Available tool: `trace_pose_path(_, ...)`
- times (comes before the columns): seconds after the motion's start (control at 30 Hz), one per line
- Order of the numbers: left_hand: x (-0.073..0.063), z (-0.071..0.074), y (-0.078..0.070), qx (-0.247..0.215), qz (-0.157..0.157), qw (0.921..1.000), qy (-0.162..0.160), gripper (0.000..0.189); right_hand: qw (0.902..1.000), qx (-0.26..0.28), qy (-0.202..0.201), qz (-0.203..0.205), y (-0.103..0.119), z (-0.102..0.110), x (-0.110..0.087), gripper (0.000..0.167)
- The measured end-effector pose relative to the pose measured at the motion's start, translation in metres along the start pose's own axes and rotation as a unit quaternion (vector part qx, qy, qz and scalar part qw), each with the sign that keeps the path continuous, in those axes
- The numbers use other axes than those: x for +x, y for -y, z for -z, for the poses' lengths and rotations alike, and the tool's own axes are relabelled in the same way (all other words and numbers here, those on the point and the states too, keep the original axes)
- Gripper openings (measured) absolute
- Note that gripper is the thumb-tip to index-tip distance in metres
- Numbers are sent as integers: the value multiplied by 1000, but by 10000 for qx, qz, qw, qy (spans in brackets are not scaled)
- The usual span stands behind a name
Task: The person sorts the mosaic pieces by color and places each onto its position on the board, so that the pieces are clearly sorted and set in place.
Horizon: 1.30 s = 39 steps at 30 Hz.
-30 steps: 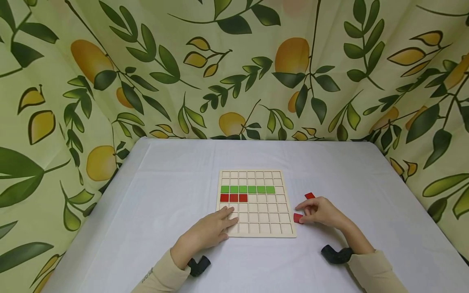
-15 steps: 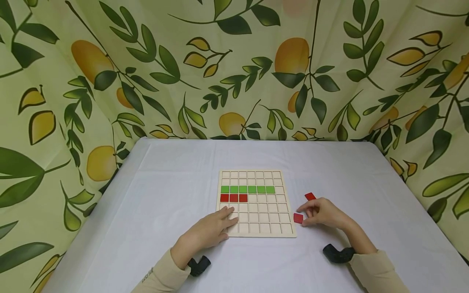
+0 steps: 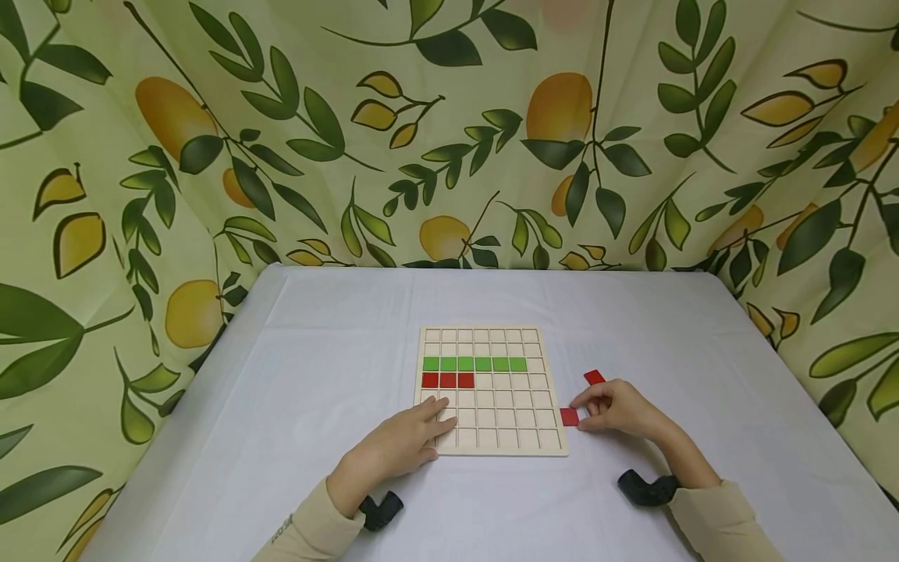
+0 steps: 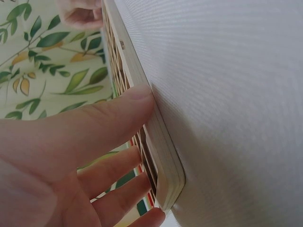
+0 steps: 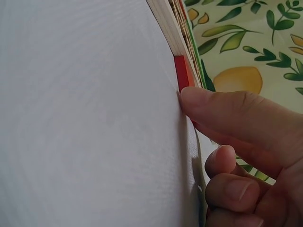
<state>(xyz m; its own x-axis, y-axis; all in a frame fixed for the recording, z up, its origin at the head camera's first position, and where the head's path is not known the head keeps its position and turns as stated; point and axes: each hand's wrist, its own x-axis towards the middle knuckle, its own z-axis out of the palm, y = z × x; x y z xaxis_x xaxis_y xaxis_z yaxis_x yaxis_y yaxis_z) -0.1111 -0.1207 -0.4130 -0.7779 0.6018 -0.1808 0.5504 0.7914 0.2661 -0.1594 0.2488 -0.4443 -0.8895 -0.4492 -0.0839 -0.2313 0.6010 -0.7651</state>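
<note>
A pale wooden grid board (image 3: 499, 450) lies on the table with a row of green tiles (image 3: 466, 364) and three red tiles (image 3: 448, 380) set in its cells. My left hand (image 3: 403, 441) rests on the board's near left corner, fingers spread over the top, the thumb (image 4: 137, 97) against its front edge in the left wrist view. At the board's right edge, the thumb and index finger of my right hand (image 3: 621, 407) pinch a loose red tile (image 3: 569, 417). In the right wrist view this red tile (image 5: 181, 71) stands right at the board's side, partly behind the thumb.
Another red tile (image 3: 594, 377) lies on the white tablecloth (image 3: 337, 328) just beyond the right hand. Black wrist-worn devices (image 3: 381, 511) sit at both cuffs. A patterned curtain (image 3: 449, 140) hangs behind and at both sides of the table.
The loose red tile has shifted slightly left, up to the board's edge. My right hand went a little right and the fingers closed back onto the tile. The left hand stays put.
</note>
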Motion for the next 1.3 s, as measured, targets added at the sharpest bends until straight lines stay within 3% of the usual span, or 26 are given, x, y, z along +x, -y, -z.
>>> trace_pose_path(1.3,0,0,0,51,-29,10000,-9,49,9999,-31,-133,52,5,5,1,24)
